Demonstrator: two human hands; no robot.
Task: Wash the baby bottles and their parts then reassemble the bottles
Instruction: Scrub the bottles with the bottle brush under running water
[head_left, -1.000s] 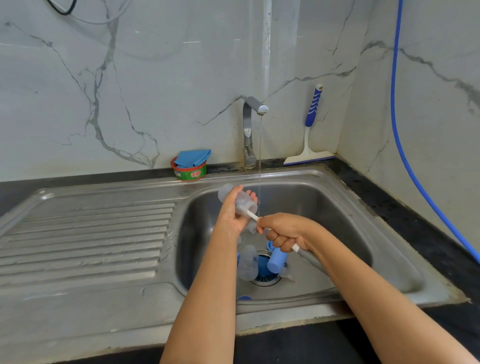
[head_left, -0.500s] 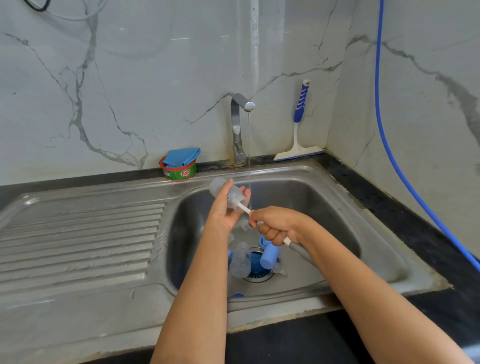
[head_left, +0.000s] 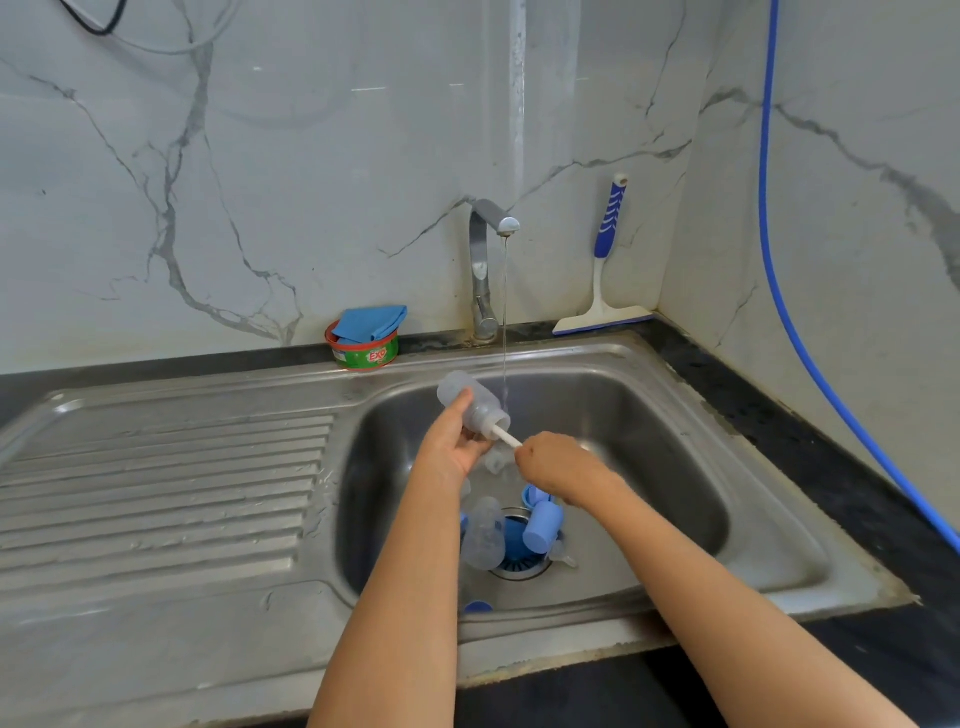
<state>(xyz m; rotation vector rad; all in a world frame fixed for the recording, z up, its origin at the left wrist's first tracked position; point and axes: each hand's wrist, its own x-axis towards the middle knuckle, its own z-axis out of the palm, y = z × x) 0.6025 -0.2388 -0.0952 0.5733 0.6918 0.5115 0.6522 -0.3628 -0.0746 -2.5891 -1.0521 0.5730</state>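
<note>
Over the steel sink (head_left: 649, 395), my left hand (head_left: 453, 444) grips a clear baby bottle (head_left: 470, 397), tilted with its mouth toward my right hand. My right hand (head_left: 558, 465) grips the white handle of a bottle brush (head_left: 505, 435), whose head is inside the bottle. A thin stream of water (head_left: 504, 322) falls from the tap (head_left: 485, 270) just right of the bottle. On the sink floor around the drain lie another clear bottle (head_left: 483, 535), a blue cap (head_left: 543, 527), other blue parts and a clear teat (head_left: 561, 555).
A ribbed drainboard (head_left: 156, 499) spreads left of the basin. A green soap tub with a blue cloth (head_left: 366, 338) stands on the back ledge. A blue-handled squeegee (head_left: 605, 270) leans in the corner. A blue hose (head_left: 779, 270) runs down the right wall.
The brush handle has slid further out of the bottle, so more of its white stem shows. Both hands stay over the basin, and the camera view has shifted slightly.
</note>
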